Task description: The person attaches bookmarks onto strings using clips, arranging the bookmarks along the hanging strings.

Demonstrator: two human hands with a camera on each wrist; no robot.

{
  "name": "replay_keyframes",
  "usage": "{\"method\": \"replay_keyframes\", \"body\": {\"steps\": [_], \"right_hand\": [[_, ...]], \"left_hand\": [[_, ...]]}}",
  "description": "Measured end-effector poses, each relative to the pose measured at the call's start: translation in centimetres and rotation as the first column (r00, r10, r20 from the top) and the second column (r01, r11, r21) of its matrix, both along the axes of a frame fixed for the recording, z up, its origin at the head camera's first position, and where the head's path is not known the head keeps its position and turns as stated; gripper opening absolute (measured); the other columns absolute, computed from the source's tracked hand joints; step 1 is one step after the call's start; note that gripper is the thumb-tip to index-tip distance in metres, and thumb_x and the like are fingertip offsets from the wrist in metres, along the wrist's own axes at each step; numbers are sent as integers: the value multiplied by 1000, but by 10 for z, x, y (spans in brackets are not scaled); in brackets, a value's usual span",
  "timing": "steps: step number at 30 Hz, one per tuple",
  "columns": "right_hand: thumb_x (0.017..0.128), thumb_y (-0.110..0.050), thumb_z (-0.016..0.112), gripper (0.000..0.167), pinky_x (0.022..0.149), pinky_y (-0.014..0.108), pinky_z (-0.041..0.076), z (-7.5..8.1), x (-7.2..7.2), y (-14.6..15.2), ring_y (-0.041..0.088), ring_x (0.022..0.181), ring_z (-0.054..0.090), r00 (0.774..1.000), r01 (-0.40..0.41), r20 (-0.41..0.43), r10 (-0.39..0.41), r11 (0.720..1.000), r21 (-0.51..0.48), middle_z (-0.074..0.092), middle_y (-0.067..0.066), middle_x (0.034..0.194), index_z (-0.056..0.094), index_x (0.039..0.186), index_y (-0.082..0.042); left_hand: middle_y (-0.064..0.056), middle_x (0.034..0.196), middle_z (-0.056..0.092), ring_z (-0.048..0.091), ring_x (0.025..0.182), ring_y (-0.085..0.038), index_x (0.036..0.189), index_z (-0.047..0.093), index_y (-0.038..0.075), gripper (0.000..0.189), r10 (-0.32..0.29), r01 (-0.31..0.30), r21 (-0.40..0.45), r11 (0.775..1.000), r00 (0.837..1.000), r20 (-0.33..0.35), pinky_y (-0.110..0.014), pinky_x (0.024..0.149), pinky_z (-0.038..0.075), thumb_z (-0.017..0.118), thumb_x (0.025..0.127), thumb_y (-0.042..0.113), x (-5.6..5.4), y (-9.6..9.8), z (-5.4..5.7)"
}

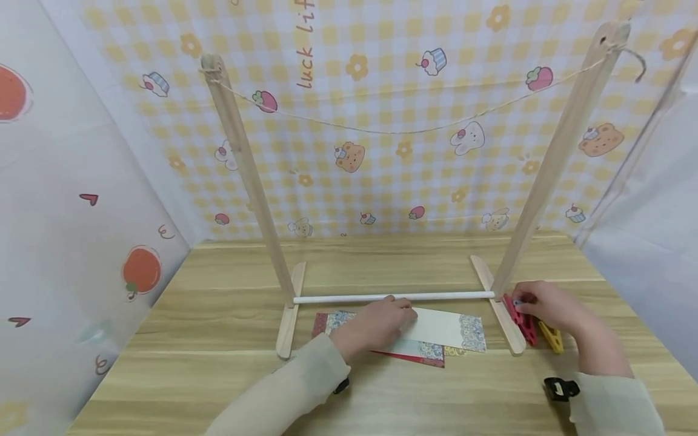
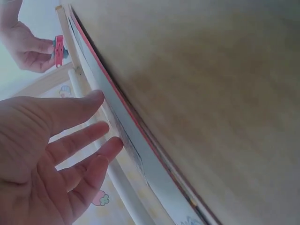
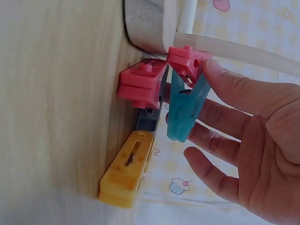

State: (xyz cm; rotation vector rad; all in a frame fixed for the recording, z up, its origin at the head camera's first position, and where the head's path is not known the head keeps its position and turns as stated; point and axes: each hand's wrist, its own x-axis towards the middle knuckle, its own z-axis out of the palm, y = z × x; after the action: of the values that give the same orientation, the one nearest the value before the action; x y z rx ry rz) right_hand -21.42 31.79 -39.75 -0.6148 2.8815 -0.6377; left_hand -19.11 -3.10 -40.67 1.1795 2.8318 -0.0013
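My left hand (image 1: 376, 324) rests on a pile of patterned paper strips (image 1: 436, 327), its fingers loosely bent. In the left wrist view its fingertips lie right at the strips' edge, with a red-edged strip (image 2: 117, 89) lower in the pile. My right hand (image 1: 551, 306) pinches a teal clothespin (image 3: 185, 110) between thumb and fingers; a red clothespin (image 3: 187, 61) sits right against its spread end. Another red clothespin (image 3: 140, 84), a yellow one (image 3: 126, 171) and a dark grey one (image 3: 147, 117) lie on the table close by, the grey one partly hidden.
Two wooden posts (image 1: 248, 163) stand on flat feet (image 1: 288, 330), joined low down by a white rod (image 1: 338, 298). A thin string (image 1: 382, 131) sags between their tops. Behind hangs a yellow checked cloth (image 1: 322, 200). The clothespins lie beside the right foot (image 1: 507, 327).
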Motion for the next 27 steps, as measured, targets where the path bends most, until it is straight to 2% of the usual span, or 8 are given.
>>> {"method": "replay_keyframes", "body": {"steps": [7,12,16,20,23,27], "right_hand": [[91,-4,66,10,63,24,43,0,3,3,6,71,49,1000,20,-12,-20,1000,-16,61,-4,79,63,86,-12],[90,-3,67,5,65,28,49,-1,2,8,11,76,58,999,35,-11,-36,998,-49,67,2,87,67,92,-7],[90,-1,66,13,69,38,54,0,4,10,22,83,64,998,59,-5,-59,997,-52,70,10,94,69,103,-4],[90,2,64,15,72,45,56,0,5,8,29,85,65,997,72,5,-72,995,-65,69,14,95,67,105,-2],[90,2,64,22,69,44,56,0,4,6,29,84,65,995,96,13,-95,993,-67,68,14,94,63,112,3],[91,2,63,35,67,41,56,1,3,7,30,83,64,991,134,25,-133,989,-54,65,18,94,54,123,12]], "left_hand": [[4,141,59,58,117,-19,134,59,22,39,42,-42,-73,996,999,8,-29,92,53,66,96,22,-2,3,-1],[2,145,55,54,129,-20,141,52,23,47,71,-68,-67,995,997,43,-34,101,51,66,96,22,0,3,-1],[1,143,54,53,129,-19,143,49,24,50,77,-74,-43,996,995,67,-37,101,50,65,96,18,3,3,-1],[0,140,54,52,124,-19,143,49,24,52,74,-74,-10,997,993,89,-37,97,50,66,95,14,4,3,-1],[0,142,53,50,125,-20,146,46,24,57,74,-74,4,997,992,101,-37,97,49,67,94,14,4,3,-1],[0,144,51,47,128,-20,148,43,23,60,69,-69,2,998,994,79,-39,98,48,69,94,18,3,4,-1]]}}
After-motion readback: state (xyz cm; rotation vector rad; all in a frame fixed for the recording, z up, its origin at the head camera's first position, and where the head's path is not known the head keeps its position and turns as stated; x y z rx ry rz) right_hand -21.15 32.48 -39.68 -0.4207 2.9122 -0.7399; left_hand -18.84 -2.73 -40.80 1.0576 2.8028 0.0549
